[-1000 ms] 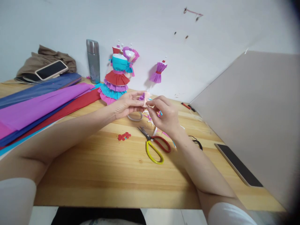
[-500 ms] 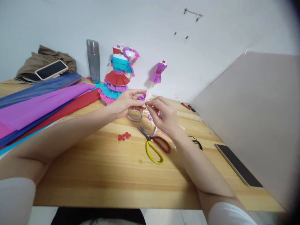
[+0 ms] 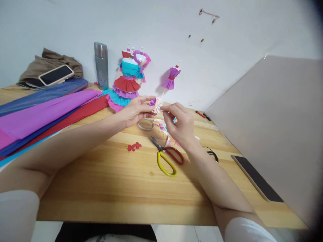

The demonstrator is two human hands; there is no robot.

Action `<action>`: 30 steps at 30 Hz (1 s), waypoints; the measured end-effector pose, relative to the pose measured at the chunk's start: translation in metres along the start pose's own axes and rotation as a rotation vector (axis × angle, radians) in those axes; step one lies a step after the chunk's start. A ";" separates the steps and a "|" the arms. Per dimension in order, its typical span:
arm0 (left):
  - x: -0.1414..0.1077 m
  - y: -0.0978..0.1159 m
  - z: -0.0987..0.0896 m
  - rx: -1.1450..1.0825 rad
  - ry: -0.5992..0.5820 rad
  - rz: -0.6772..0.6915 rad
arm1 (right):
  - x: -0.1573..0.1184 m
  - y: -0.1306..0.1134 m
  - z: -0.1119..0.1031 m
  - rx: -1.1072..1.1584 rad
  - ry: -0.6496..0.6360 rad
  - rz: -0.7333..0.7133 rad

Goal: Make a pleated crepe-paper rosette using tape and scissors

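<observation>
My left hand (image 3: pixel 138 110) pinches a small pleated paper fan (image 3: pixel 156 105), purple on one side and pale pink on the other, above the middle of the table. Just to its right is my right hand (image 3: pixel 178 121), thumb and forefinger pressed together by the fan's edge; anything between those fingertips is too small to make out. Below the hands lie scissors (image 3: pixel 164 151) with one yellow and one red handle, their blades slightly apart. A roll of tape (image 3: pixel 145 124) and small red paper pieces (image 3: pixel 134 146) lie nearby, with paper scraps (image 3: pixel 161 126) partly behind my right hand.
Colourful paper dresses (image 3: pixel 127 84) stand at the back, and a purple one (image 3: pixel 171 78) is on the wall. Crepe paper sheets (image 3: pixel 50 107) cover the left, near a bottle (image 3: pixel 101 67) and a phone (image 3: pixel 56 75). A dark tablet-like device (image 3: pixel 257 178) lies at right.
My right hand has moved slightly right, away from the fan. More of the fan's pale pink side shows, while my left hand keeps its hold.
</observation>
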State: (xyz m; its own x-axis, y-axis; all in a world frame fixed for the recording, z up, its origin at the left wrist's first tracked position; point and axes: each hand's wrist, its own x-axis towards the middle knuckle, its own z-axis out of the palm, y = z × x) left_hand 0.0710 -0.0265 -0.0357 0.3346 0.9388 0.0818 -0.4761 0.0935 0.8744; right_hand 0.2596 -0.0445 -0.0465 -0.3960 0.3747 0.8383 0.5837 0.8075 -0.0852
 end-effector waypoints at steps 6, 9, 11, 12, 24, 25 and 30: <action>0.001 -0.003 -0.003 0.010 -0.021 0.000 | -0.003 0.001 0.003 -0.091 0.025 -0.026; 0.002 -0.004 -0.004 0.007 -0.021 0.001 | -0.006 0.003 0.005 -0.144 0.059 -0.035; 0.004 -0.005 -0.006 -0.003 -0.022 0.005 | -0.006 0.004 0.006 -0.166 0.101 -0.052; 0.004 -0.006 -0.006 -0.009 -0.021 0.007 | -0.006 0.003 0.006 -0.164 0.120 -0.060; 0.004 -0.005 -0.009 -0.031 -0.129 0.025 | 0.004 -0.005 -0.001 0.510 0.002 0.517; 0.003 -0.005 -0.009 -0.032 -0.144 0.021 | 0.005 -0.004 -0.001 0.524 0.016 0.521; 0.000 -0.001 -0.010 -0.016 -0.207 -0.030 | 0.004 -0.004 -0.001 0.476 0.061 0.435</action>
State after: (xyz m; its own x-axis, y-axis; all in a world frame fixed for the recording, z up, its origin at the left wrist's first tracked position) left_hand 0.0634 -0.0229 -0.0413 0.5079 0.8477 0.1532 -0.4759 0.1278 0.8702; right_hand 0.2562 -0.0467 -0.0418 -0.1447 0.6979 0.7014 0.2978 0.7068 -0.6417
